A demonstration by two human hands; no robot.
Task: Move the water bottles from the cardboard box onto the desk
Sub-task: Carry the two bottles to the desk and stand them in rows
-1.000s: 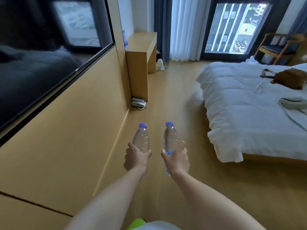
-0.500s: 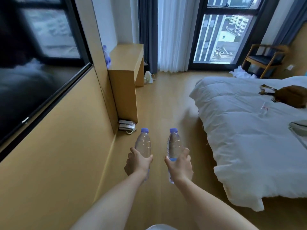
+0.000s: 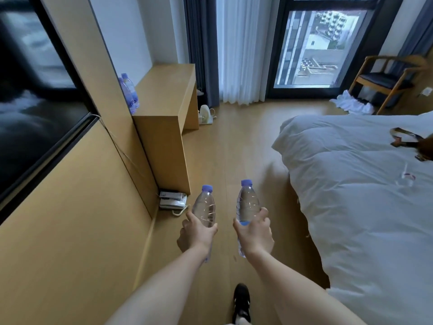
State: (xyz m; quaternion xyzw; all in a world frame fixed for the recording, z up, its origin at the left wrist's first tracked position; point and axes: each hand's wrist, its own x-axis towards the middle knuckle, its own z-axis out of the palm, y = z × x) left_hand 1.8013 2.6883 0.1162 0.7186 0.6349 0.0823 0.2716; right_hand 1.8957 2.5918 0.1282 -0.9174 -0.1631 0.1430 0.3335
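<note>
The light wooden desk (image 3: 168, 90) by the window stands larger and nearer than a second ago, so the carry is well along. The left hand (image 3: 196, 233) wraps its fingers around one clear plastic water bottle with a purple cap (image 3: 204, 208); the right hand (image 3: 254, 231) curls around a second such bottle (image 3: 247, 202). Both bottles are upright, well short of the desk. More purple-capped bottles (image 3: 128, 93) already stand at the desk's wall-side near corner. The cardboard box is out of view.
</note>
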